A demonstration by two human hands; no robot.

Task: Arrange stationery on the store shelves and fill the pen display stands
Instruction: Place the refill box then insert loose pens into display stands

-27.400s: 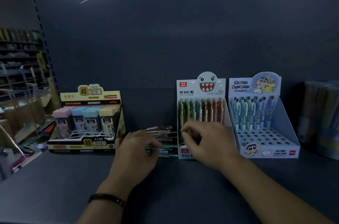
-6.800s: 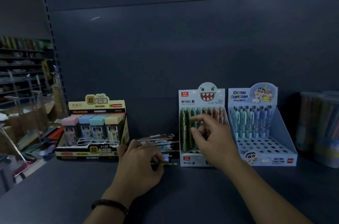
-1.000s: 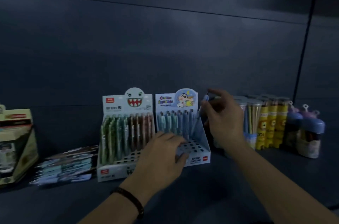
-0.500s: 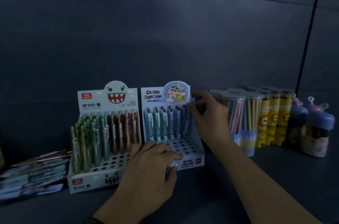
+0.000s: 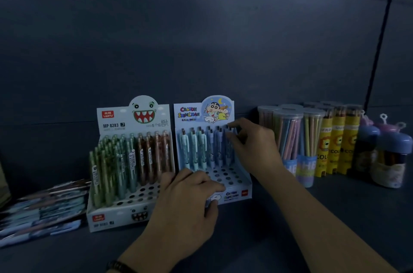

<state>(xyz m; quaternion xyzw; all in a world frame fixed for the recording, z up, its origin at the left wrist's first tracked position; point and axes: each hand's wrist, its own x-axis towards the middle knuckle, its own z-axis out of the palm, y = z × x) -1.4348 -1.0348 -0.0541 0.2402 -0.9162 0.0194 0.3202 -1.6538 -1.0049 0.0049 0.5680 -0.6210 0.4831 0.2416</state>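
Right hand (image 5: 252,145) pinches a pen (image 5: 228,149) in our blue stand (image 5: 237,194) (left hand (image 5: 190,201) grips its front); a crooked push could topple neighbours (image 5: 202,145).

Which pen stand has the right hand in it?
The blue Crayon Shinchan stand, right of the monster-face stand; the right hand pinches a pen in its back row.

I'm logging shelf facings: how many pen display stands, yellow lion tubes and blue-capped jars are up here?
Pen display stands: 2
Yellow lion tubes: 3
Blue-capped jars: 2
Total: 7
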